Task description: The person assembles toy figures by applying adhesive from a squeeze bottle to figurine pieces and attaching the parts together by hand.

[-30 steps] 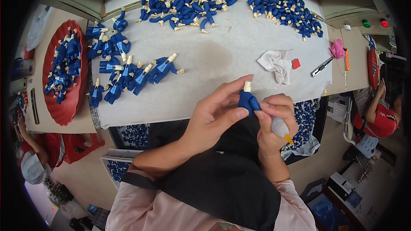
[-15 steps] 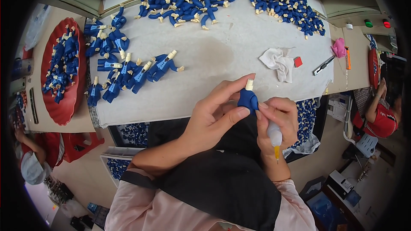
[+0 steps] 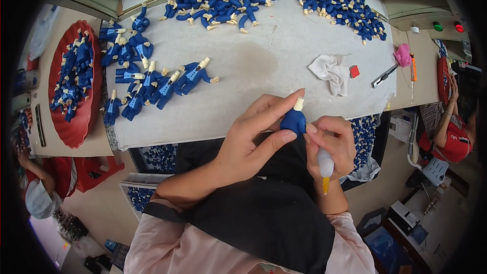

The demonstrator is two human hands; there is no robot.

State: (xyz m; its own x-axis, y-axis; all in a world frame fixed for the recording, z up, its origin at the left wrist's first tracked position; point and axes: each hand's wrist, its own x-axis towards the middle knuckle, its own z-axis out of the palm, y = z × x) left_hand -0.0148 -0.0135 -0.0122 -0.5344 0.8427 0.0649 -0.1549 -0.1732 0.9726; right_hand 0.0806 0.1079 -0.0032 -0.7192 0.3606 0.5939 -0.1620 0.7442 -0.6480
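Note:
My left hand (image 3: pixel 256 134) pinches a small blue figurine body (image 3: pixel 293 122) with a cream neck peg pointing up. Close against the figurine's right side are the thumb and fingertips of my right hand (image 3: pixel 332 142). That hand also keeps a white glue bottle (image 3: pixel 325 163) with a yellow needle tip in its palm, the tip pointing down toward me. Whether the right fingertips hold a small part at the figurine is hidden. On the table to the left lie several blue figurine bodies (image 3: pixel 165 90), some with an arm attached.
Piles of blue arms with cream hands (image 3: pixel 218 0) and more small blue parts (image 3: pixel 345 7) line the table's far side. A red oval tray (image 3: pixel 76 129) of figurines stands left. A white cloth (image 3: pixel 331 73), red block (image 3: pixel 354 71) and utility knife (image 3: pixel 384 76) lie right. Co-workers sit at both sides.
Both hands and the figurine have shifted slightly to the right. The figurine leans a little more, and the bottle's tip has swung slightly leftward.

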